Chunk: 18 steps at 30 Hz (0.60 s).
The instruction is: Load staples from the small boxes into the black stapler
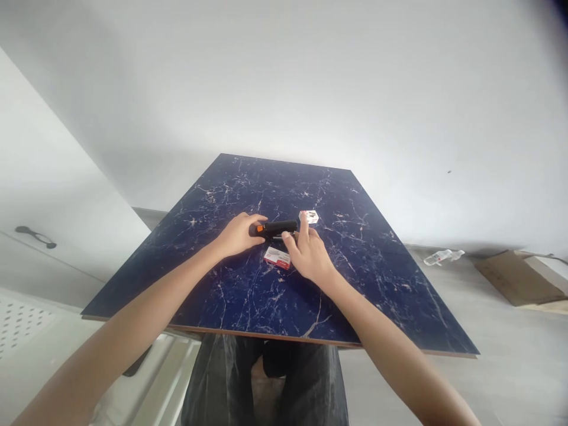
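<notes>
A black stapler (279, 227) with an orange part at its left end is held just above or on the blue marbled table, near its middle. My left hand (239, 232) closes around the left end, with thumb and fingers on either side. At the other end, my right hand (308, 251) has its thumb against the stapler's lower metal part, and its index finger points forward. Just beyond that finger, partly covered by it, is a small white box (312, 218) with dark marks. A red and white box (277, 257) lies on the near side of the stapler.
The blue table (199, 296) has its near edge against my lap and a white wall behind it. On the floor to the right are a clear plastic bottle (444, 257) and a cardboard box (519, 277). A white cabinet with a dark handle (36, 236) stands left.
</notes>
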{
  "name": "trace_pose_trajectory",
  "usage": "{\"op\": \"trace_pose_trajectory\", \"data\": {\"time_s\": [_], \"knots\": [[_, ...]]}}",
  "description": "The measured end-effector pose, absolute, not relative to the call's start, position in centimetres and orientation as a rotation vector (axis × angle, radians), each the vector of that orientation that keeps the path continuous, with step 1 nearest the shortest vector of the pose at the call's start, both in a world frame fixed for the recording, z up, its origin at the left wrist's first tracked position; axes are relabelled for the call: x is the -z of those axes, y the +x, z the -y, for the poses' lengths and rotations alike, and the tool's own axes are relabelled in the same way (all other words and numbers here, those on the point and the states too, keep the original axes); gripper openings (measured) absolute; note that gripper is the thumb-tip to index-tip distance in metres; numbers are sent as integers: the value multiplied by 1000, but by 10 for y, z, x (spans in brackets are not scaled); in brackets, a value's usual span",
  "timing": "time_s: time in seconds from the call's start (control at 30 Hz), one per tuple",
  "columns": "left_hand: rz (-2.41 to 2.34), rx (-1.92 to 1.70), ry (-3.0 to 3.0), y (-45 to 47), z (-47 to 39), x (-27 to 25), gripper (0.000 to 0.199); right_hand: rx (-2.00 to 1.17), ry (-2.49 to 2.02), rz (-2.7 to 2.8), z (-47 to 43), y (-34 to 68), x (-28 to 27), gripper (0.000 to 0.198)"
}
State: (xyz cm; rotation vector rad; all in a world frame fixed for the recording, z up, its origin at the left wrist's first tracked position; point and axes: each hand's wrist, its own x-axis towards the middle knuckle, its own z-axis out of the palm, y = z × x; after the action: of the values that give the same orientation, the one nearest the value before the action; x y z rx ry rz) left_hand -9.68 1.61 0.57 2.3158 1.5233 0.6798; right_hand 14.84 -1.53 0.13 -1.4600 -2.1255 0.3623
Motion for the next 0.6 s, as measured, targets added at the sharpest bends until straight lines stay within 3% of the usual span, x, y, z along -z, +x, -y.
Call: {"op": "trace_pose_trajectory", "data": {"time_s": [0.13, 0.5, 0.6], "knots": [[-1563, -665, 2339, -93, -13, -7, 54, -322, -1341, 2176, 19, 146, 3, 85], [-1481, -690, 2500, -91, -3, -25, 55, -140, -1434, 1885, 1, 172, -12, 39], [-1474, -468, 2447, -135, -19, -32, 69, -254, -1562, 2058, -1, 194, -22, 40]]}}
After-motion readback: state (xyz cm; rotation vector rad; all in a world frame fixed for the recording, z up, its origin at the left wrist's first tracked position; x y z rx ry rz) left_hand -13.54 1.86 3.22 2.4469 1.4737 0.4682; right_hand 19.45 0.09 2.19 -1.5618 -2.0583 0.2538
